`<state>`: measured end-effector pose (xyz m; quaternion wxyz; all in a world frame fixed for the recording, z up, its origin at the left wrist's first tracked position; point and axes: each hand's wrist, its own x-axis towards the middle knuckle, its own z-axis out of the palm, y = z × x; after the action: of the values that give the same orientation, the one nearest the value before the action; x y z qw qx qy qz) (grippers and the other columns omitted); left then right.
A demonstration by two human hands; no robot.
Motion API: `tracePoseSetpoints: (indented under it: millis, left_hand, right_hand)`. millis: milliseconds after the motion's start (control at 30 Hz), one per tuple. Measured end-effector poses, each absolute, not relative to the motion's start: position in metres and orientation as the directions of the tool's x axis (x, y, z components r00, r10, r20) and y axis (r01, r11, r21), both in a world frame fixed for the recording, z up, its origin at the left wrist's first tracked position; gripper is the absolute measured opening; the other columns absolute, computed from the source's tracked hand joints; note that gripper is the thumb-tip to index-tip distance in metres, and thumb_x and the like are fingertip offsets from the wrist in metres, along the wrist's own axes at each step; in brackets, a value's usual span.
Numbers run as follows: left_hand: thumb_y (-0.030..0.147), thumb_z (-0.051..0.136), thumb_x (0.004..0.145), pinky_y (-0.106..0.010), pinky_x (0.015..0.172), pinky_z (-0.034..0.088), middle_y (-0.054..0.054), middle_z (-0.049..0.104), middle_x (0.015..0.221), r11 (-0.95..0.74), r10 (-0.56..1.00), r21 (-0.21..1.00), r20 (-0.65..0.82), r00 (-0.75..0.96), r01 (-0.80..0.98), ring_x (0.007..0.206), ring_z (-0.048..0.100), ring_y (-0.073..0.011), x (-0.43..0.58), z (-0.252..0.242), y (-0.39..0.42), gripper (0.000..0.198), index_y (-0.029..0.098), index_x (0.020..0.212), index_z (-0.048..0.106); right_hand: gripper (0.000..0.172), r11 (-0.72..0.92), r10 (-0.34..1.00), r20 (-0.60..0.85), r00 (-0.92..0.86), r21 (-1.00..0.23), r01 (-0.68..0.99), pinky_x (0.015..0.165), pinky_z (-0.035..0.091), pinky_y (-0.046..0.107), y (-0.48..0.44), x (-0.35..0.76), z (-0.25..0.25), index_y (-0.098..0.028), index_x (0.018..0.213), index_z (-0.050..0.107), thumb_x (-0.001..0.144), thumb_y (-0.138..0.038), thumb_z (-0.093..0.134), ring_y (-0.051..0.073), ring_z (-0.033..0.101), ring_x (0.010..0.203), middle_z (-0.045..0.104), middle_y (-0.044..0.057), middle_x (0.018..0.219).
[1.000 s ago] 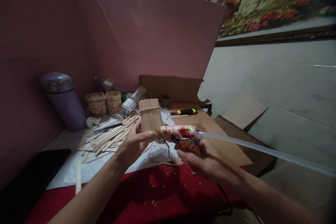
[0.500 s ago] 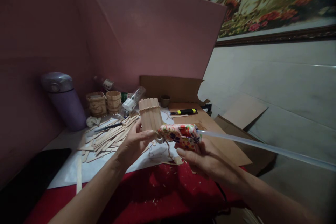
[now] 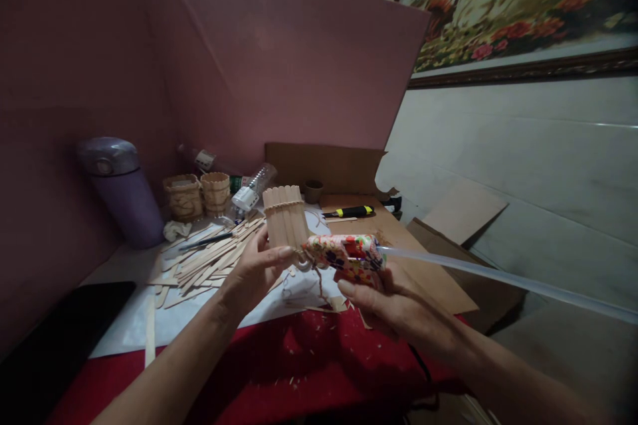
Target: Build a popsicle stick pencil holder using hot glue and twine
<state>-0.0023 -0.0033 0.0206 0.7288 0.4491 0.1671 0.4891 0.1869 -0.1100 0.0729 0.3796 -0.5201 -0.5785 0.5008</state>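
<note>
pink panel (image 3: 289, 66) beside pale wall (image 3: 528, 133)

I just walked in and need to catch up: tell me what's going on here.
The person's left grip holds a pale piece of round-ended wooden slats, banded with tan twisted cord. The right grip holds a flower-patterned glue gun with a long translucent glue stick sticking out of its back. The gun's tip is at the piece's lower right edge; whether they touch, I cannot tell. Loose flat pale wooden sticks lie heaped on white paper to the left.
</note>
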Motion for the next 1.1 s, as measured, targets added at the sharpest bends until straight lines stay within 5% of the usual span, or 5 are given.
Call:
tracePoseSetpoints:
  millis: [733, 1100]
  left_hand:
    - [0.015, 0.079, 0.064, -0.032, 0.083, 0.054, -0.012, 0.07, 0.108, 0.112, 0.873, 0.821, 0.188, 0.45, -0.56, 0.096, 0.067, -0.0238, 0.0003, 0.0266, -0.008, 0.056, 0.014, 0.117, 0.06]
    - [0.016, 0.079, 0.065, -0.034, 0.084, 0.054, -0.012, 0.071, 0.107, 0.114, 0.869, 0.825, 0.188, 0.458, -0.554, 0.096, 0.067, -0.0253, 0.0003, 0.0259, -0.0063, 0.055, 0.014, 0.117, 0.061]
  right_hand:
    - [0.037, -0.086, 0.978, -0.121, -0.169, -0.975, 0.203, 0.052, 0.035, 0.023, -0.1111, 0.1888, 0.0701, -0.02, 0.068, 0.053, 0.084, -0.049, 0.067, 0.01, 0.038, 0.052, 0.042, -0.006, 0.054]
    - [0.033, -0.045, 0.977, -0.086, -0.196, -0.978, 0.203, 0.047, 0.029, 0.022, -0.1117, 0.1858, 0.0748, -0.018, 0.081, 0.059, 0.084, -0.051, 0.067, 0.009, 0.033, 0.05, 0.043, -0.006, 0.057]
